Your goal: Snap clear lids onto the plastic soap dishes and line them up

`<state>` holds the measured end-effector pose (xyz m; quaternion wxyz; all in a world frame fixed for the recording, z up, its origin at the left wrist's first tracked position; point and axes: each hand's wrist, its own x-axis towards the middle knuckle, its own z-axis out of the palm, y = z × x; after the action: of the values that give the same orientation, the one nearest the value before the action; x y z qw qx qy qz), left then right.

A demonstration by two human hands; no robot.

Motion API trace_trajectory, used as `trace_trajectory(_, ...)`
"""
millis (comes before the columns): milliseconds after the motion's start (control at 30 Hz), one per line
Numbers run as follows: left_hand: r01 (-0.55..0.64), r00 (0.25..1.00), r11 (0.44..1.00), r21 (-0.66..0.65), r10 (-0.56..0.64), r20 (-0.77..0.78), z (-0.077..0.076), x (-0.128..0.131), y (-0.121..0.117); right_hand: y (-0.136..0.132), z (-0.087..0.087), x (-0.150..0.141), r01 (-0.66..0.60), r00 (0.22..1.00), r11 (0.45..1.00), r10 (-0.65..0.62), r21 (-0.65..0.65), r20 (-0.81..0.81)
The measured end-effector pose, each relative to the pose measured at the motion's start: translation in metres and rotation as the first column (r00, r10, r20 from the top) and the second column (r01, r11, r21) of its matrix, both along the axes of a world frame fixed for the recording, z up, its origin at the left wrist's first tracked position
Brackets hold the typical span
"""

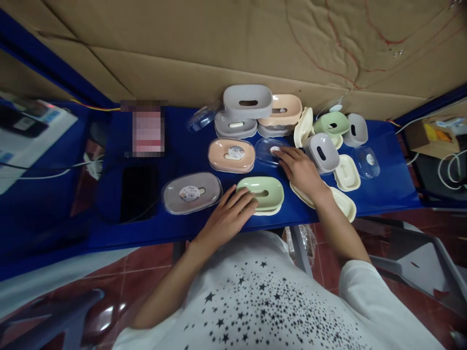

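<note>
My left hand point(228, 218) lies with fingers stretched flat on the near left edge of a green soap dish point(264, 193) that sits on a cream tray at the table's front. My right hand point(299, 168) reaches farther back, its fingertips resting on a clear plastic lid point(266, 150) with a round sticker; the fingers are extended. Left of the green dish lies a grey soap box point(191, 193) with a clear lid on it. Behind it stands a peach soap box point(231, 155) with a lid.
On the blue table point(182, 146) more soap dish parts crowd the back and right: a grey dish point(248, 101), a peach dish point(282, 111), a green dish point(332, 123), cream trays point(346, 172), another clear lid point(366, 161). A black phone point(138, 192) lies at left. Cardboard point(233, 43) stands behind.
</note>
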<state>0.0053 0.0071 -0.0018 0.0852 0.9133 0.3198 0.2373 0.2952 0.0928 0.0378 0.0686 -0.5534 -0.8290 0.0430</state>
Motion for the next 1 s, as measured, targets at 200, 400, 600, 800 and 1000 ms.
trace_trajectory(200, 0.068, 0.995, 0.997, -0.036, -0.070, -0.072, 0.001, -0.006, -0.004, -0.054, 0.016, -0.009, -0.125, 0.987, 0.991, 0.129, 0.050, -0.093)
trace_trajectory(400, 0.094, 0.993, 0.993, -0.067, -0.099, -0.067, -0.007, -0.014, -0.006, -0.113, -0.013, -0.019, -0.315, 0.941, 0.948, 0.306, -0.048, -0.147)
trace_trajectory(600, -0.015, 1.000, 0.999, -0.046, 0.015, 0.004, -0.005, -0.011, -0.011, -0.057, -0.008, 0.009, -0.205, 0.968, 0.979, 0.206, 0.016, -0.141)
trace_trajectory(800, -0.173, 0.977, 0.981, -0.092, 0.182, 0.109, -0.004, -0.006, -0.023, 0.032, -0.004, 0.024, -0.149, 0.988, 0.986, 0.147, -0.070, -0.037)
trace_trajectory(1000, -0.329, 0.909, 0.928, -0.177, 0.362, 0.205, -0.007, 0.001, -0.025, 0.015, 0.009, 0.030, -0.117, 0.902, 0.973, 0.019, -0.201, -0.432)
